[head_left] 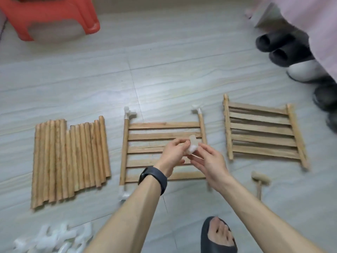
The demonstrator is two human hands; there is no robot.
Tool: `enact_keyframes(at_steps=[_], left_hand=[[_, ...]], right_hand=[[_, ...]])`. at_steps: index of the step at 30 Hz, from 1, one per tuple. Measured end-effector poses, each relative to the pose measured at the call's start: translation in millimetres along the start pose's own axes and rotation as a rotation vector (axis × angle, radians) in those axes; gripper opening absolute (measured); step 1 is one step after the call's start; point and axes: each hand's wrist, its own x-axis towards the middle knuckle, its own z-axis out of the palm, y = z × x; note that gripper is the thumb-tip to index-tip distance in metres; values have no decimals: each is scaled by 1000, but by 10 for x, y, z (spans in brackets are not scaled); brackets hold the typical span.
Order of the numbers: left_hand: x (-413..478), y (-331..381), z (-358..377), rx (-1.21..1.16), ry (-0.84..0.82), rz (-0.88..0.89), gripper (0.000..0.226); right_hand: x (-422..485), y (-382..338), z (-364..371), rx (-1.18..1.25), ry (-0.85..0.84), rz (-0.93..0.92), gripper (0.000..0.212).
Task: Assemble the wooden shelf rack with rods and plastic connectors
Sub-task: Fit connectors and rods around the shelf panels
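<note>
A white plastic connector (193, 146) is held up over the middle slatted shelf panel (145, 136). My left hand (173, 156), with a black watch on its wrist, grips the connector from the left. My right hand (209, 165) pinches it from the right between thumb and forefinger. The panel lies flat on the floor with connectors fitted on its far left corner (129, 112), far right corner (197, 109) and near left corner (123, 195). My right forearm hides the near right corner. A row of loose wooden rods (71, 157) lies to the left.
More slatted panels (260, 132) are stacked at the right, with a small wooden mallet (259, 179) in front of them. Spare white connectors (52, 240) are piled at bottom left. A red stool (52, 15) stands far left, slippers (280, 46) far right, my slippered foot (218, 236) below.
</note>
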Motion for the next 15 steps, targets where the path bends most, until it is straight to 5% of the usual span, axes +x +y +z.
enact_keyframes(at_steps=[10,15], left_hand=[[151,-503,337,331,-38,81,21],[235,-578,244,361,51,94,23]], right_hand=[[123,273,-566,280,-16,273,28],[201,340,-627,124,-70,198,28]])
